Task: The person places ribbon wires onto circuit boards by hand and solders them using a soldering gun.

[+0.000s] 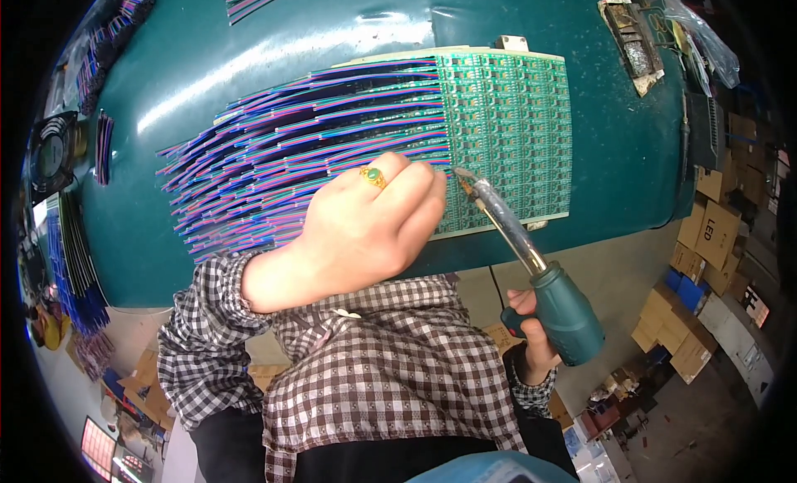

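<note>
On the teal worktop (207, 59), the green circuit panel (515, 126) lies near the far edge, ribbon wires (282, 159) fanning off its left side. The left hand (365, 225), fingers curled together, pins the wires at the panel's near-left corner; holding them flat looks wise. The right hand (531, 333) wraps the soldering iron (531, 259), whose tip should touch only the joint.

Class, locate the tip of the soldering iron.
In the head view, the soldering iron, held in the right hand, touches its tip to the green circuit board beside the left hand.
</note>
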The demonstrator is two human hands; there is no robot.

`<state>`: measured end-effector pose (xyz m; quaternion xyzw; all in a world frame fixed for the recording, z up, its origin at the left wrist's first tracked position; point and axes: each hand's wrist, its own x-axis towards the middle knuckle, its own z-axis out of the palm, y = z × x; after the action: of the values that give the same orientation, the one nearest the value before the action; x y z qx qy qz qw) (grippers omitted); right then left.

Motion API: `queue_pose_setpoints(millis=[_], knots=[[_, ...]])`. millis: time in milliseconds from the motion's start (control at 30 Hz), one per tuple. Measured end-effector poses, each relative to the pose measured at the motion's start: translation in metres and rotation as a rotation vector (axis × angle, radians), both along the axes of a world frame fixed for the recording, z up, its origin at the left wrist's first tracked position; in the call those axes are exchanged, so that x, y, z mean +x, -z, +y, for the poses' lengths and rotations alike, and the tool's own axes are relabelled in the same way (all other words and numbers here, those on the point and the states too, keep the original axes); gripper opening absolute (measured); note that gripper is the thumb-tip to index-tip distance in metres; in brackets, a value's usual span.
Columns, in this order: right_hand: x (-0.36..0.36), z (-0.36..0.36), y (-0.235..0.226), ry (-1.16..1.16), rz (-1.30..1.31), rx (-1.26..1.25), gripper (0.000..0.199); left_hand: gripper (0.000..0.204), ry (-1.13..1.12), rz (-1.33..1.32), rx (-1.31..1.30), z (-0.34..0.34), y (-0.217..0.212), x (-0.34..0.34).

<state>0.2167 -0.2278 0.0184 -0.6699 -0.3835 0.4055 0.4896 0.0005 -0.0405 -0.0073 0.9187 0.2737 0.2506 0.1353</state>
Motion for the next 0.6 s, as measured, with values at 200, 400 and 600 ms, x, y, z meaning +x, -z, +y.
queue_pose_setpoints(millis=[200, 400, 600], knots=[[0.002, -0.002, -0.001, -0.033, -0.047, -0.039, 0.063, 0.035, -0.002, -0.006, 0.001, -0.001, 0.001, 0.0], [-0.004, 0.001, -0.008, 0.023, -0.05, -0.066, 0.06, 0.036, 0.007, 0.003, -0.008, -0.001, -0.001, 0.0], [-0.003, 0.003, -0.011, 0.027, -0.062, -0.025, 0.058, 0.036, 0.011, 0.002, -0.022, 0.0, 0.0, -0.001]])
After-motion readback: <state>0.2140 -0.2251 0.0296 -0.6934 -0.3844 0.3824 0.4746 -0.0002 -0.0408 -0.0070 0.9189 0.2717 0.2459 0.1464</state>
